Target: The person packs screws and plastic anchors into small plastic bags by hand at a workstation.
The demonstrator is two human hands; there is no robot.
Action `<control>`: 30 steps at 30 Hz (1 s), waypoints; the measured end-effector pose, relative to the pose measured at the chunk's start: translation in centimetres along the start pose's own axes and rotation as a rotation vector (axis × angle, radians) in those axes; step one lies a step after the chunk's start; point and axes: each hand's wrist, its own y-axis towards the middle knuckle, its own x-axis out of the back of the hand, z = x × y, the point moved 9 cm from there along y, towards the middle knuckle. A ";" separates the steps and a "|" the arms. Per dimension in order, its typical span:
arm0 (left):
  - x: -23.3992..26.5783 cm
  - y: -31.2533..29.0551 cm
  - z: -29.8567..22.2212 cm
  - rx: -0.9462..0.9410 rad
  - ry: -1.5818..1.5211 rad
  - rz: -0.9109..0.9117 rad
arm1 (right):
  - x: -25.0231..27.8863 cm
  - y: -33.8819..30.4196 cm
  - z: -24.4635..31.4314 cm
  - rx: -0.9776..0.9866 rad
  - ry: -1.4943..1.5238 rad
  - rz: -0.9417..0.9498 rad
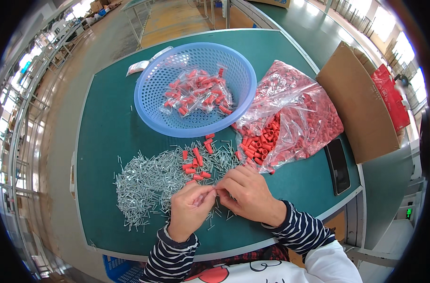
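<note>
My left hand [189, 207] and my right hand [251, 194] meet fingertip to fingertip over the near side of the table. Both are pinched closed; whatever lies between the fingers is too small and covered to make out. Just beyond and left of them spreads a heap of silver screws or nails [146, 186]. Several loose red plastic sleeves [197, 157] lie on its right part. Beyond the heap stands a blue perforated basket [151, 106] holding small clear bags [198, 92] with red pieces inside. To its right, a large clear bag of red sleeves [309, 113] gapes toward my hands.
A black phone [337, 167] lies at the green table's [106, 118] right edge, beside a cardboard box [359, 101]. A red package [390, 96] shows behind the box. A white packet [137, 67] lies behind the basket. Below the near edge sits a blue crate [120, 269].
</note>
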 end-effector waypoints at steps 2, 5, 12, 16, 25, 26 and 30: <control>0.0 0.0 0.2 0.020 -0.009 0.000 | 0.0 0.1 0.1 0.008 -0.009 0.005; 0.0 -0.2 0.2 -0.006 0.017 0.009 | -0.2 0.1 0.4 0.020 -0.015 0.006; 0.5 -0.5 -0.5 -0.034 0.087 -0.109 | -0.4 0.2 0.6 0.033 0.018 0.010; 0.9 -0.6 -0.9 -0.063 0.108 -0.149 | -0.5 0.4 0.9 0.041 0.019 0.017; 1.4 -0.8 1.5 0.124 -0.079 -0.191 | 0.3 0.7 1.6 0.072 0.007 -0.063; 1.5 -0.7 1.5 0.123 -0.077 -0.192 | 0.3 0.7 1.4 0.059 0.020 -0.068; 1.3 -0.4 0.9 0.040 0.054 -0.164 | 0.5 0.5 0.6 0.023 0.044 -0.097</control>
